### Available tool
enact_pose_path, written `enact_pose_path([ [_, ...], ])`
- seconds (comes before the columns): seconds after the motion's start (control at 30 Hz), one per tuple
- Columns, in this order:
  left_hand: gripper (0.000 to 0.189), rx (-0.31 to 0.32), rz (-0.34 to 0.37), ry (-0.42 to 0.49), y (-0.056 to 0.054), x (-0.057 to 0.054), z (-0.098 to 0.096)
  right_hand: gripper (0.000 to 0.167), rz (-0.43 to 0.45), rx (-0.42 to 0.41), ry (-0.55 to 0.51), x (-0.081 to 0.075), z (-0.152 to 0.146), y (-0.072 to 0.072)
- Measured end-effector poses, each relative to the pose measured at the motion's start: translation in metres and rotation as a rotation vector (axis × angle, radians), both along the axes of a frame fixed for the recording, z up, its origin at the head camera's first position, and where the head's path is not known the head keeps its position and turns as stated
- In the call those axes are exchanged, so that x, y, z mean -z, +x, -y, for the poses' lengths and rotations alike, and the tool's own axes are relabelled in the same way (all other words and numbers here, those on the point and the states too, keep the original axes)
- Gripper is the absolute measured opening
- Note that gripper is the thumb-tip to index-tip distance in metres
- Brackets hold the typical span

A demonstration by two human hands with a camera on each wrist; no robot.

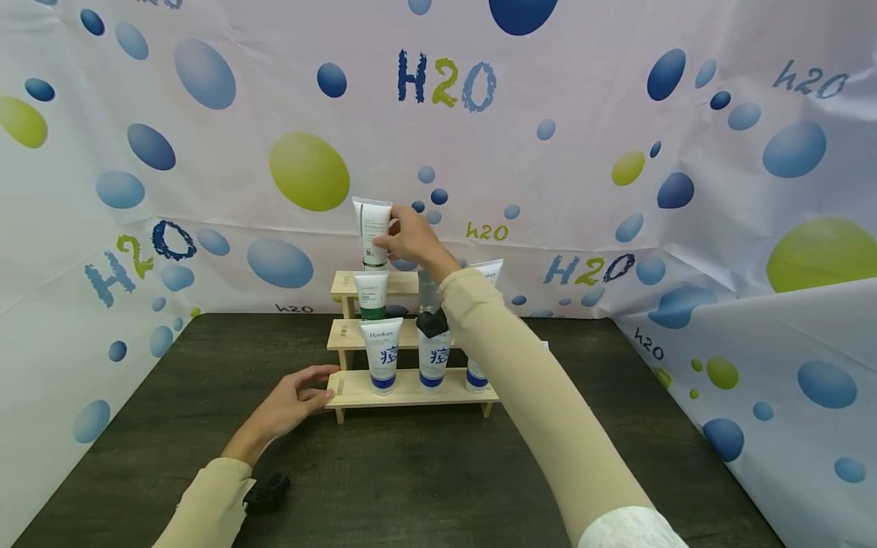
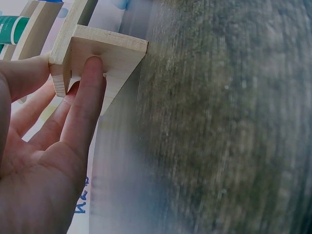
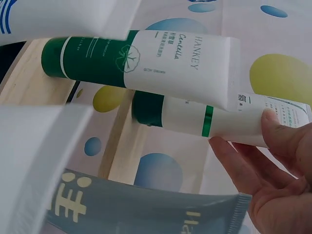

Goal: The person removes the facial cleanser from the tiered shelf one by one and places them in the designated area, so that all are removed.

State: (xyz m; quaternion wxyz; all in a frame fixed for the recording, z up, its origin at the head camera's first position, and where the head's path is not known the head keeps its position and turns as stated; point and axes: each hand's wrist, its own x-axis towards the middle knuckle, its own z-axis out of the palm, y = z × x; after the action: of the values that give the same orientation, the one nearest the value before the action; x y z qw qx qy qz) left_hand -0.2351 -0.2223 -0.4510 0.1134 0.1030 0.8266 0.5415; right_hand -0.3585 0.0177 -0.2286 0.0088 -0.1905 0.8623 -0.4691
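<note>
My right hand (image 1: 414,240) pinches a white cosmetic tube (image 1: 372,228) near its upper end, at the left of the top tier of a wooden tiered stand (image 1: 342,392). In the right wrist view the tube (image 3: 231,122) stands cap down, its dark green cap at the wooden shelf, the thumb on one side and fingers on the other. Just in front is a white and green Centella tube (image 3: 180,63). My left hand (image 1: 293,403) holds the left end of the lowest tier; in the left wrist view, thumb and fingers lie around the stand's corner (image 2: 109,51).
Several white tubes with blue bands, one of them leftmost (image 1: 382,354), stand along the lowest tier. A grey tube (image 3: 151,209) is on the middle tier, with a white tube (image 1: 491,269) to its right, partly behind my right arm. The dark table (image 1: 411,479) meets a printed backdrop (image 1: 582,190).
</note>
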Motion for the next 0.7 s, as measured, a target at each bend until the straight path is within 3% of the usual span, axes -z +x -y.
enact_pose_path([
  [0.2,0.057,-0.002,0.001,0.002,-0.001,0.000,0.000,0.036,0.005,-0.035,-0.047,-0.010,-0.007,-0.001],
  [0.7,0.057,0.005,0.002,-0.005,-0.002,0.001,0.001,0.041,0.043,-0.116,-0.026,-0.047,-0.037,0.011],
])
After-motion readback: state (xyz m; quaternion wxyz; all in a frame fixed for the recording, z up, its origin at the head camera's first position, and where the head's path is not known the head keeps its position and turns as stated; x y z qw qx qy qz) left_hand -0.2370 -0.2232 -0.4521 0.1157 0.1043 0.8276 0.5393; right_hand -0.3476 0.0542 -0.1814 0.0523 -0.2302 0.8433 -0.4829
